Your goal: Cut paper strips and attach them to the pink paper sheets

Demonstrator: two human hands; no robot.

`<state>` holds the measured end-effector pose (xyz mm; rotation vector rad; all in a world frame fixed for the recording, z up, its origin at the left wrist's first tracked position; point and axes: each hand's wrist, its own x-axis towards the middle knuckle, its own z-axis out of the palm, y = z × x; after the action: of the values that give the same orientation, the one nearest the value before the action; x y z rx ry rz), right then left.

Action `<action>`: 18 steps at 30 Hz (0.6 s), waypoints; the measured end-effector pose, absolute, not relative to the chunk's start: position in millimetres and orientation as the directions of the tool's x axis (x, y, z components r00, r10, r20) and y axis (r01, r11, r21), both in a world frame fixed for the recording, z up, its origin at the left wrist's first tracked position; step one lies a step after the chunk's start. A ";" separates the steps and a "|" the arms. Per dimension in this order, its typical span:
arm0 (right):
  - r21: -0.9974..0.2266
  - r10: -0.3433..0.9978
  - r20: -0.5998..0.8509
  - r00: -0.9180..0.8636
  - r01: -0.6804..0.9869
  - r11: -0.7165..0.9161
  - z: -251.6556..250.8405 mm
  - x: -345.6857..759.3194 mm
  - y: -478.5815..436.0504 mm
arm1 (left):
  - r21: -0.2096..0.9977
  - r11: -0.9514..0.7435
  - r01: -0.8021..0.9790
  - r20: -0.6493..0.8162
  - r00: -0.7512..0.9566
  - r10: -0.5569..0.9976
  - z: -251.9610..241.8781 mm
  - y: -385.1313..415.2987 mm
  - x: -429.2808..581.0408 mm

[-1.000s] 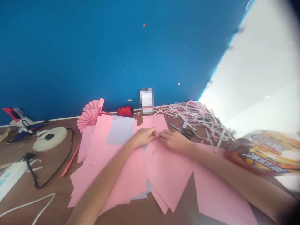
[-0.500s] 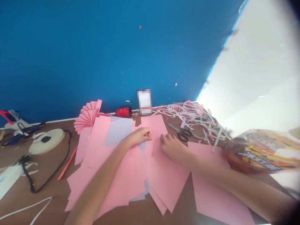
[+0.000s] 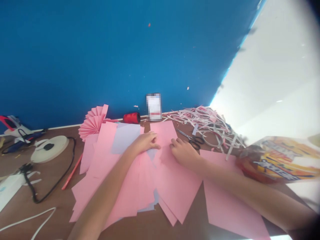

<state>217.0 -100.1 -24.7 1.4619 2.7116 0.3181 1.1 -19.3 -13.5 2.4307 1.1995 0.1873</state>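
My left hand (image 3: 146, 141) is at the left edge of a long pink paper sheet (image 3: 172, 186), thumb apart from the fingers and nothing visibly held. On the same sheet's right side my right hand (image 3: 183, 151) rests with its fingers bent, touching the paper; I see nothing between them. A second pink sheet shows under its lower edge. Left of it spreads an overlapping pile of pink sheets (image 3: 130, 186), with a lilac sheet (image 3: 125, 138) on top. Another pink sheet (image 3: 225, 206) lies partly under my right forearm.
Scissors (image 3: 191, 139) lie beside a heap of paper strips (image 3: 200, 116). A folded pink paper fan (image 3: 92, 125), a red thread spool (image 3: 131, 117) and a phone (image 3: 154, 107) stand by the wall. Left are a ribbon roll (image 3: 50, 149) and a red pen (image 3: 72, 172); right, a printed bag (image 3: 277, 160).
My left hand has gone from closed fingers to thumb and fingers apart. My right hand stays on the pink sheet. The whole view has shifted slightly.
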 end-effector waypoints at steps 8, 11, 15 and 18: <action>0.177 0.850 0.082 -0.520 0.847 0.501 -24.1 222.3 -89.8 | 0.532 -0.498 0.685 -0.139 0.650 0.747 -10.5 -15.3 -1.9; 0.170 0.854 0.082 -0.514 0.852 0.496 -26.7 224.7 -85.2 | 0.614 -0.447 0.650 -0.189 0.671 0.717 -9.5 -12.6 -6.2; 0.144 0.831 0.110 -0.545 0.836 0.529 -30.2 229.4 -78.3 | 0.633 -0.431 0.643 -0.191 0.670 0.718 -9.1 -11.8 -7.2; 0.126 0.786 0.143 -0.601 0.799 0.588 -31.4 231.5 -74.3 | 0.625 -0.426 0.654 -0.196 0.659 0.726 -7.8 -13.9 -4.8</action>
<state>231.5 -74.3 -31.4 1.4307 2.8631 0.2846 -4.8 -13.9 -7.8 2.1878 1.0628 0.1343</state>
